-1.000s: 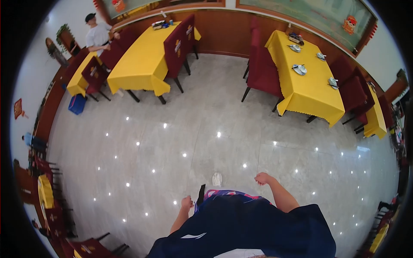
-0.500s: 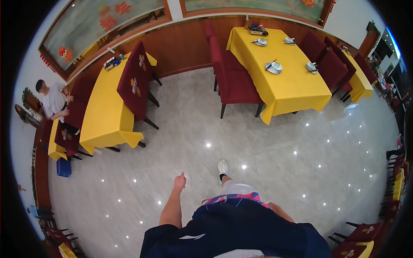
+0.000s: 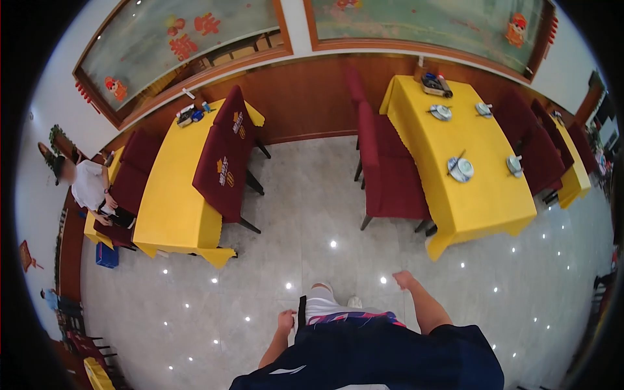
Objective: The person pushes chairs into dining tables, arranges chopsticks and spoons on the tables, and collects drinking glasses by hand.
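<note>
My left hand (image 3: 286,320) hangs at the lower centre, its fingers loosely curled beside a dark strap (image 3: 302,311) at my waist. It holds nothing that I can see. My right hand (image 3: 403,280) is out in front of my body on the right, over the grey floor, fingers curled in and nothing visible in them. Nearest ahead of it is the right table (image 3: 448,211) with a yellow cloth. On that cloth lie several bowls on plates with chopsticks, one of them a near bowl (image 3: 461,169), and a portable stove (image 3: 435,85) by the wall.
Another yellow table (image 3: 175,214) stands at the left, with dark red chairs (image 3: 224,172) beside it. More red chairs (image 3: 390,172) line the right table. A person in a white shirt (image 3: 89,185) is at the far left, above a blue crate (image 3: 106,255).
The tables have come nearer since a second ago, and the view has swung. My left hand has dropped back toward my waist since half a second ago, while my right hand has swung forward.
</note>
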Action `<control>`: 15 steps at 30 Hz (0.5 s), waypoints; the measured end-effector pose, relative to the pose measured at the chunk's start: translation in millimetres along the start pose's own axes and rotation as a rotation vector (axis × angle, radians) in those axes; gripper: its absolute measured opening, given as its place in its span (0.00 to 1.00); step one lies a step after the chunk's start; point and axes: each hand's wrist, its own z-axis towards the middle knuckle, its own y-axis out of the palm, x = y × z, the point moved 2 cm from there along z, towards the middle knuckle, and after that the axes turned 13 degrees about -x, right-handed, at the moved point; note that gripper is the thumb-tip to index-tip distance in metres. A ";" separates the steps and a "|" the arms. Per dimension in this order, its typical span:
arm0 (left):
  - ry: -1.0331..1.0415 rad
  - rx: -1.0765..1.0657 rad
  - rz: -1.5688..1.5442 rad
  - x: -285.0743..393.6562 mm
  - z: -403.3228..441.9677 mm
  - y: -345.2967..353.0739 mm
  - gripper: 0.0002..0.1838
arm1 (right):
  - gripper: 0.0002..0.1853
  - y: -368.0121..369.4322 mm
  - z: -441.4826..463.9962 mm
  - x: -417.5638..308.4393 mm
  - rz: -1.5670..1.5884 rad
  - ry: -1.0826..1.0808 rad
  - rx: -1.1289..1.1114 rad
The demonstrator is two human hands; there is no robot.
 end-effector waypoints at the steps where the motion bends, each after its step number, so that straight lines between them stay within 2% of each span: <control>1: 0.346 0.060 0.278 -15.9 17.7 -6.7 0.16 | 0.23 -28.4 10.6 -53.5 0.112 0.027 0.116; 3: 0.319 0.049 0.435 -15.9 29.0 -13.8 0.16 | 0.23 -70.3 21.2 -145.7 0.171 -0.043 0.155; 4: 0.315 0.054 0.422 -24.9 44.4 -25.0 0.16 | 0.23 -84.4 42.3 -169.7 0.158 -0.042 0.149; 6: 0.389 -0.036 0.972 -35.0 78.8 -40.9 0.17 | 0.22 -101.9 76.5 -211.3 0.141 -0.039 0.171; 7: -0.038 -0.066 0.897 -15.2 80.0 -37.1 0.18 | 0.22 -101.3 90.4 -213.4 0.137 -0.028 0.167; 8: -0.034 -0.069 0.892 -49.6 88.0 -60.2 0.18 | 0.22 -101.8 102.4 -220.7 0.136 -0.017 0.161; 9: 0.025 -0.065 1.048 -8.3 108.3 -58.7 0.19 | 0.22 -109.9 122.3 -222.0 0.126 -0.011 0.160; 10: 0.069 -0.071 1.196 21.7 139.4 -51.0 0.19 | 0.22 -106.9 147.5 -199.5 -0.088 -0.129 0.030; 11: 0.178 -0.025 1.106 39.7 143.6 -56.2 0.17 | 0.22 -104.0 165.4 -180.9 -0.297 -0.243 -0.107; 12: 0.299 0.034 1.015 68.7 167.1 -68.8 0.16 | 0.21 -101.8 148.0 -208.3 0.076 0.131 -0.191; 13: 0.314 0.040 1.002 67.2 197.8 -76.9 0.16 | 0.20 -104.2 147.5 -223.4 0.086 0.188 -0.214; 14: 0.041 0.044 0.431 117.3 198.5 -89.3 0.15 | 0.19 -100.0 150.8 -224.3 0.102 0.248 -0.238; 15: -0.074 0.059 0.161 151.8 223.8 -94.7 0.14 | 0.19 -97.9 154.4 -223.1 0.175 0.276 -0.202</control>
